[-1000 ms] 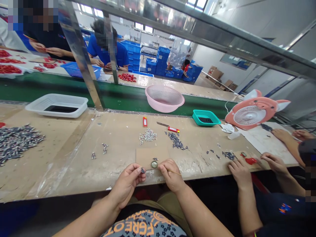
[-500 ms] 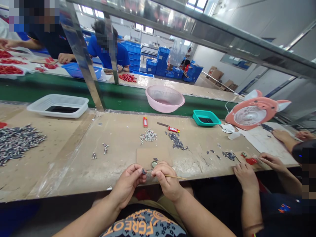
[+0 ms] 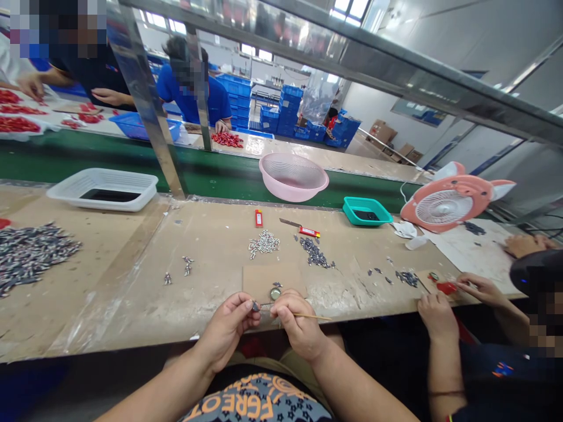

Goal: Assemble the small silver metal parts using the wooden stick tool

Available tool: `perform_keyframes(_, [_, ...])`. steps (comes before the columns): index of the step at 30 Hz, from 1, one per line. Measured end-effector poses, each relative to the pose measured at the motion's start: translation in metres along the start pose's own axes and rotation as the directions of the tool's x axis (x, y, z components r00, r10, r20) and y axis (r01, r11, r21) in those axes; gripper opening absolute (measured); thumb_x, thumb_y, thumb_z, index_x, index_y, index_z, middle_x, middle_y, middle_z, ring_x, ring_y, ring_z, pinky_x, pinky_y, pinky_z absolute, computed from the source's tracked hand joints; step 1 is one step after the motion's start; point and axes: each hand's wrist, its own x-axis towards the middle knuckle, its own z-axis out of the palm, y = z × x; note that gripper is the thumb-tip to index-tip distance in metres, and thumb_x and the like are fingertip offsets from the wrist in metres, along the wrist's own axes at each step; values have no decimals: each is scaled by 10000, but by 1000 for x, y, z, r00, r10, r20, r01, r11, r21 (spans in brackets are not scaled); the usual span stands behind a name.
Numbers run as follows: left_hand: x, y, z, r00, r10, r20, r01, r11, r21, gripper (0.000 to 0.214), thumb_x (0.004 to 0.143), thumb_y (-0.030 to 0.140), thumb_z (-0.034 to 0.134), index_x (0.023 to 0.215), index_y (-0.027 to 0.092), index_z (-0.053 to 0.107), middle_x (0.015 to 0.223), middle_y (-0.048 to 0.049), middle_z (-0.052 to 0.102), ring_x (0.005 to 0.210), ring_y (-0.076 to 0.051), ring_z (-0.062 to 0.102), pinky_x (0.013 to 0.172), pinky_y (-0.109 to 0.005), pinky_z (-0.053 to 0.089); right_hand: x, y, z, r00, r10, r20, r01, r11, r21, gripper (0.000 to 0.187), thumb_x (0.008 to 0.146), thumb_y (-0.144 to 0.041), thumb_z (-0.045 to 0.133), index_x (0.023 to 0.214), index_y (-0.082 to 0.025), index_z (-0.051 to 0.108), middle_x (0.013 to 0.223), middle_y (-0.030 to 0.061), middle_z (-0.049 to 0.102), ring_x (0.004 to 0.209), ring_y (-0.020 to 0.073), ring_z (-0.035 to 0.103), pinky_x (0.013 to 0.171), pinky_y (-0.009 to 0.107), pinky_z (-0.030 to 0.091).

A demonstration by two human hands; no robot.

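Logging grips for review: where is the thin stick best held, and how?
Probably pinch the thin stick just behind its tip, from the right, as the right hand does: it is slim, lies crosswise, its tip toward the small dark piece.

Dark piece (image 3: 255,306) in left hand (image 3: 237,316): partly covered by the grip, too small to identify. Slender stick (image 3: 313,316): middle hidden inside right hand (image 3: 299,322); tip contact with the piece, cannot tell. Grey heap (image 3: 35,255), left: cut by frame edge. Blue basket (image 3: 125,123), far left: partly behind metal post (image 3: 152,111). Co-worker (image 3: 497,375), right: head pixelated, body cropped.
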Motion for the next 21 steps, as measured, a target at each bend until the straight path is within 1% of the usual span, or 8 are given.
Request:
perform_keyframes(7, [0,0,0,1000,-4,13,4,1000,23,116,804,264,636,771,162,591,711,-17,623,657,-124,575,672,-255,468,-1,1,1,1000,1,-14,-1,1000,0,225,938,-258,405,841,-208,602,752,33,619,778,163,564,786,342,453])
perform_keyframes(12, [-1,0,0,1000,-2,23,1,1000,26,121,809,267,631,769,160,590,702,-18,625,657,-124,573,675,-255,467,0,1,5,1000,-7,7,7,1000,-13,237,936,-269,403,833,-201,606,747,34,620,767,163,562,791,350,457])
perform_keyframes(16, [-1,0,-1,1000,7,8,-7,1000,1,121,798,272,644,769,162,600,705,-14,626,660,-123,574,671,-250,467,-2,-1,4,1000,-11,23,11,1000,-5,248,936,-283,403,833,-204,614,752,40,631,773,171,567,802,363,461])
perform_keyframes(19, [0,3,-2,1000,-11,-7,11,999,-31,127,784,273,661,767,159,606,716,-16,629,655,-119,573,656,-242,469,1,0,-3,999,-29,-20,30,998,56,256,949,-313,382,897,-207,609,758,43,641,774,176,579,780,361,474])
perform_keyframes(21, [1,8,-4,1000,-11,-15,10,998,-58,116,788,263,657,772,160,607,736,-18,631,662,-114,572,654,-235,473,12,4,-10,997,-37,-60,41,998,54,248,958,-307,366,965,-211,594,775,43,645,782,176,585,767,354,478])
